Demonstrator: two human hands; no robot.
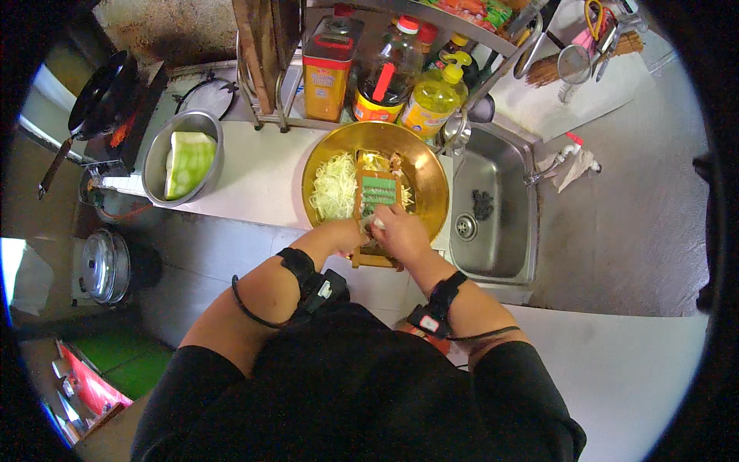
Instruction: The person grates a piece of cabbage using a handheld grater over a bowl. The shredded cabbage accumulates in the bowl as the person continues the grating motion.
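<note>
A wooden-framed grater with a green plate (379,187) lies across a gold-coloured metal basin (430,173). Pale vegetable shreds (335,187) are heaped in the basin, left of the grater. My right hand (402,234) is closed around a small pale piece (378,222) over the grater's lower part; the piece is mostly covered by the fingers. Beside the grater's lower left edge is my left hand (346,235), its fingers largely hidden, so its hold cannot be told. More shreds and yellowish bits lie beyond and to the right of the grater.
A steel bowl (151,173) with a large green-and-white melon piece (190,164) stands on the left counter. Bottles, including a yellow pump bottle (433,101), stand behind the basin under a metal rack. To the right is a steel sink (496,237) with a dark scourer (482,204). A wok (104,98) sits far left.
</note>
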